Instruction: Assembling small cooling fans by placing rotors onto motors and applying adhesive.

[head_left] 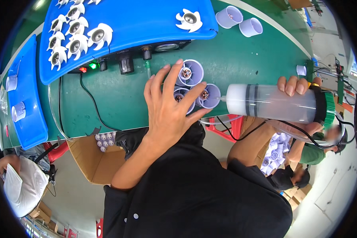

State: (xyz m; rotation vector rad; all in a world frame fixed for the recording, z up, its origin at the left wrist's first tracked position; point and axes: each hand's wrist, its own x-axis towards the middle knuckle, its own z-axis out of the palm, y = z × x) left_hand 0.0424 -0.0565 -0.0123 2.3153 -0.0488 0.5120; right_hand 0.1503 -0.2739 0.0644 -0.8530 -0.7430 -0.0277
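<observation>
Three lavender plastic cups stand clustered on the green table: a back cup (199,68), a right cup (214,96) and a front-left cup (191,106) partly under my fingers. Copper-coloured motor parts show inside them. My left hand (162,99) reaches over the cluster, its thumb and index finger closed about the right cup and another finger at the back cup. In my right hand (292,85) lies a large clear dispensing syringe (271,103) with a green end cap, held sideways. White material fills its front part, and its thin nozzle meets the right cup's rim.
A blue tray (139,23) with white fan impellers (76,44) sits above a black control box (126,65) with knobs and lit lamps. Two cups (229,16) stand at the back right. Another blue tray (29,123) is left. Cables, cardboard boxes (93,166) and other people surround the table.
</observation>
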